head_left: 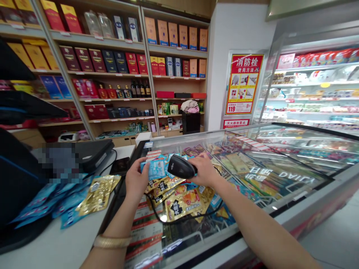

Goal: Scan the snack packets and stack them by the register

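Observation:
My left hand [138, 176], with a gold bracelet at its wrist, is closed on the edge of a small blue snack packet [155, 170]. Just right of it, my right hand [204, 169] grips a black handheld barcode scanner [181, 167] whose head points left toward that packet. The scanner's black cable [185, 221] loops down over the glass. Beneath both hands lies a pile of gold snack packets [183, 204] mixed with blue ones, on the glass top of a chest freezer [213, 244].
On the white counter [81, 239] at left, more blue packets [70, 200] and gold packets [98, 192] lie beside a dark checkout machine [17, 186]. Shelves of boxed goods [110, 61] line the back wall. A lit refrigerated display [316, 84] stands at right.

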`<state>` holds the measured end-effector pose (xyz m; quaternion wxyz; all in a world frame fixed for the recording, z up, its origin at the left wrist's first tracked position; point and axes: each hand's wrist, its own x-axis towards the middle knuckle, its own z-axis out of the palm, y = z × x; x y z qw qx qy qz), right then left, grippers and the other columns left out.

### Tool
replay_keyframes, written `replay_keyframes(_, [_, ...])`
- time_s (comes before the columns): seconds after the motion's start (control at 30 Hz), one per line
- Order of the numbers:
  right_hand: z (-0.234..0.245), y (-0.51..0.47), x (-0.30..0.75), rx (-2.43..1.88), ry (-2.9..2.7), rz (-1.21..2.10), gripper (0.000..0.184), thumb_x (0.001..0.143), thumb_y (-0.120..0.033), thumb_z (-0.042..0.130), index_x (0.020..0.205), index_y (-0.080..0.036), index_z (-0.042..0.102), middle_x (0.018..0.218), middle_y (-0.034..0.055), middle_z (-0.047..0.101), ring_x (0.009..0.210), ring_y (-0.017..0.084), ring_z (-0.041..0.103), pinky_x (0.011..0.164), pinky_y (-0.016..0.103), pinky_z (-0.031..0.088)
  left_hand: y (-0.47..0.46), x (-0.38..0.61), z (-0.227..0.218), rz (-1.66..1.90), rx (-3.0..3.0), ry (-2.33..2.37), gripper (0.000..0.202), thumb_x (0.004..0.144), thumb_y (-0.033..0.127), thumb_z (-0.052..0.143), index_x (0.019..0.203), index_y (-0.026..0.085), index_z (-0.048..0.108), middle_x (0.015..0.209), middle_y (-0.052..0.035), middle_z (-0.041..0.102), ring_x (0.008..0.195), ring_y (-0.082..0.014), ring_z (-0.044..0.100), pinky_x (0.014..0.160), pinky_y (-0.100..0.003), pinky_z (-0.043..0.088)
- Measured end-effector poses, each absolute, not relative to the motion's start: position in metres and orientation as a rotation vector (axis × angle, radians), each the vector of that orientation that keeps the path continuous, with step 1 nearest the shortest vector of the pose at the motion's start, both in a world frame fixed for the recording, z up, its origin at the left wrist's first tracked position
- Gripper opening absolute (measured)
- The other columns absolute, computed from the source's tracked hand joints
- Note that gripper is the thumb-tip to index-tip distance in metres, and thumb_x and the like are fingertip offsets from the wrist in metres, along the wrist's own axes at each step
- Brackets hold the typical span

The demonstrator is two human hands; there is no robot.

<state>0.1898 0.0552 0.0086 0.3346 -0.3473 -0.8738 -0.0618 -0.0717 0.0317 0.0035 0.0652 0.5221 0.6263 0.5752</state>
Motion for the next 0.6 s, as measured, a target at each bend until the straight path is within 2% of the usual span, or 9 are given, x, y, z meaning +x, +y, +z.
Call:
replay_keyframes(0.33, [0.0126, 0.0515, 0.1876, -0.945, -2.394, -0.134, 0.026, 0.073, -0.044, 0.065, 0.084, -0.021, 0.060, 0.085, 0.0039, 0.072, 0.084, 0.021, 0.062, 0.081, 0.035, 0.024, 0.0340, -0.0730, 0.0025, 1.732, 1.637, 1.871, 0.046, 0.074, 0.049, 0.055, 0.105, 0.017, 0.067, 0.069, 0.0005, 0.061, 0.056, -0.0136, 0.048, 0.055, -0.025, 0.040])
replay_keyframes(0.6, [0.0129, 0.0518, 0.1878, -0.966, -2.385, -0.110, 0.025, 0.071, -0.042, 0.066, 0.083, -0.021, 0.060, 0.084, 0.0024, 0.072, 0.083, 0.021, 0.063, 0.079, 0.034, 0.025, 0.0277, -0.0677, 0.0069, 1.744, 1.656, 1.866, 0.041, 0.075, 0.046, 0.056, 0.101, 0.018, 0.070, 0.063, 0.0019, 0.058, 0.053, -0.0126, 0.047, 0.052, -0.024, 0.040])
